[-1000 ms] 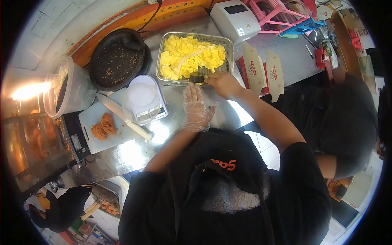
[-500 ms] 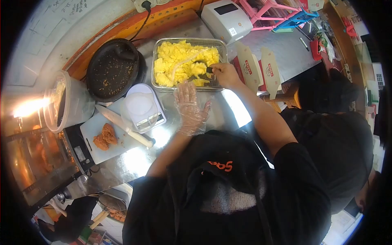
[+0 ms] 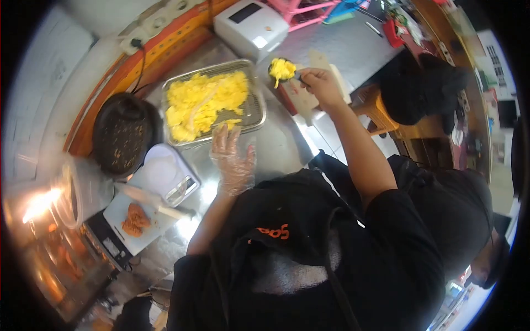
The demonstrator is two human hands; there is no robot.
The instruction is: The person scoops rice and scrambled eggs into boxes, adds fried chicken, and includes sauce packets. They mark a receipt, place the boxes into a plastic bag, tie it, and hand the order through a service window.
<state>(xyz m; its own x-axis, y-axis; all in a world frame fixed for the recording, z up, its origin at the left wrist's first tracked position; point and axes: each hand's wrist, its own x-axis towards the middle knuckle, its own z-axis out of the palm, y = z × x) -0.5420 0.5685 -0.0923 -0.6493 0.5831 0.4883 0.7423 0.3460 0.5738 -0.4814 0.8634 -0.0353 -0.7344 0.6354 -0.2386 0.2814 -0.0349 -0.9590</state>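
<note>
My right hand [image 3: 318, 84] grips the dark handle of a ladle [image 3: 281, 70] heaped with yellow scrambled egg. The ladle is raised beside two open paper boxes [image 3: 301, 102], over their near-left side. My left hand [image 3: 233, 160], in a clear plastic glove, has its fingers apart at the front edge of the metal tray [image 3: 255, 113]. Inside that tray lies a broad heap of yellow egg [image 3: 190, 107] with a pale strip across it. Whether the gloved fingertips touch the rim or the egg cannot be made out.
Left of the tray are a black pan [image 3: 122, 135], a white scale [image 3: 174, 174], and a cutting board [image 3: 118, 212] with a knife [image 3: 152, 202] and fried chicken [image 3: 135, 220]. A white machine [image 3: 251, 27] stands behind. A person in black [image 3: 450, 207] is at the right.
My right hand has lifted the loaded ladle out of the tray and carried it right, to the boxes. The camera view has turned, so the tray and counter appear shifted left.
</note>
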